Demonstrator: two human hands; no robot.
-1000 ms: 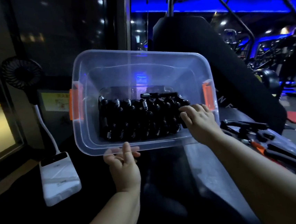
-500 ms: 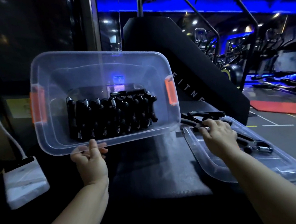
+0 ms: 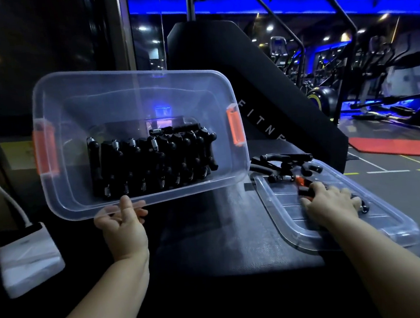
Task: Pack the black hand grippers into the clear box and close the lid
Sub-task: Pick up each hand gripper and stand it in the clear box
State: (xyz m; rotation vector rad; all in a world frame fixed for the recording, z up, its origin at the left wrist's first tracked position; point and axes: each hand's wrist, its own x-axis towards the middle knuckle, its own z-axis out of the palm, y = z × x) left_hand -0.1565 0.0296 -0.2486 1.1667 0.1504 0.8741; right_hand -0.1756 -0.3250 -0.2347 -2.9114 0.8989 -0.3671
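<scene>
The clear box [image 3: 74, 197] with orange latches is tilted up toward me, its open top facing me. My left hand [image 3: 123, 228] grips its near rim. Several black hand grippers [image 3: 152, 161] stand packed in a row inside it. The clear lid [image 3: 344, 233] lies flat on the dark surface to the right, with several loose black hand grippers [image 3: 283, 163] at its far end. My right hand [image 3: 331, 202] lies on the lid, its fingers curled over a black hand gripper [image 3: 305, 190] beside an orange piece.
A white box-shaped device [image 3: 28, 255] with a white cable sits at the left. A black padded gym machine [image 3: 275, 106] rises behind the lid. Exercise bikes and red mats fill the floor at the far right.
My right hand left the grippers in the box and moved right onto the lid, then further along it onto a loose gripper. The view swung to the right.
</scene>
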